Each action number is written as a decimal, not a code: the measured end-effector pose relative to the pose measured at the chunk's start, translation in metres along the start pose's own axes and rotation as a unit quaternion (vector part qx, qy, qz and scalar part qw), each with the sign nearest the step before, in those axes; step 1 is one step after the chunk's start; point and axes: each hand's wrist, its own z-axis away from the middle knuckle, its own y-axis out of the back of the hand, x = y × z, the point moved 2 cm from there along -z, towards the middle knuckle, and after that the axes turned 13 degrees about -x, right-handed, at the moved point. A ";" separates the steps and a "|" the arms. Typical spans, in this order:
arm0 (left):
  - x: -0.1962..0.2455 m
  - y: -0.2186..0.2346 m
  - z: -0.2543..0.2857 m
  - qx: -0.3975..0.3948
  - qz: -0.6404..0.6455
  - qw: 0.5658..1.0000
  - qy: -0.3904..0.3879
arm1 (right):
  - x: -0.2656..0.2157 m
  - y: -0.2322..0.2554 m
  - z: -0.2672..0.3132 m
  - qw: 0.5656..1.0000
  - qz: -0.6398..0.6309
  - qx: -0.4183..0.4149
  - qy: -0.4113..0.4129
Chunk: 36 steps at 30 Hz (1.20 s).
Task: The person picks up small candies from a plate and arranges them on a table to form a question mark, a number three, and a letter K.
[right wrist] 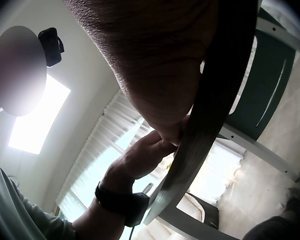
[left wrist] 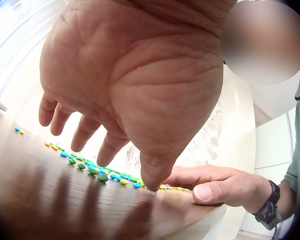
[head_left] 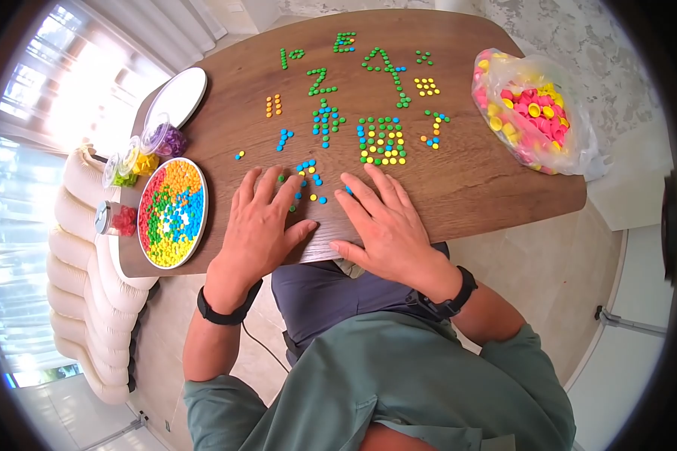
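Both hands lie spread near the front edge of the wooden table (head_left: 466,203) in the head view. My left hand (head_left: 259,222) has loosely straight fingers, with green candies around its index finger. In the left wrist view its thumb tip meets the tabletop and no object shows in the palm. My right hand (head_left: 387,229) has extended fingers, its index fingertip beside a blue candy (head_left: 348,190). Between the hands lies a loose figure of blue, yellow and green candies (head_left: 314,180). Just beyond the right fingertips is a square candy pattern (head_left: 382,140).
More candy figures, including a green Z shape (head_left: 320,81), spread over the far table. On the left stand a white plate (head_left: 205,218) of sorted candies, an empty white plate (head_left: 180,98), small plastic cups (head_left: 132,154) and a jar (head_left: 105,216). A plastic bag (head_left: 579,154) of pink and yellow pieces sits right.
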 end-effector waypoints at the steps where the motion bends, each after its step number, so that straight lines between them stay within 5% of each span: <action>1: 0.001 0.001 0.000 0.000 -0.003 1.000 0.001 | 0.000 0.000 0.000 1.000 -0.002 0.000 0.001; 36: 0.013 0.001 0.004 0.015 -0.006 1.000 -0.016 | 0.000 0.000 0.000 1.000 0.002 -0.002 0.005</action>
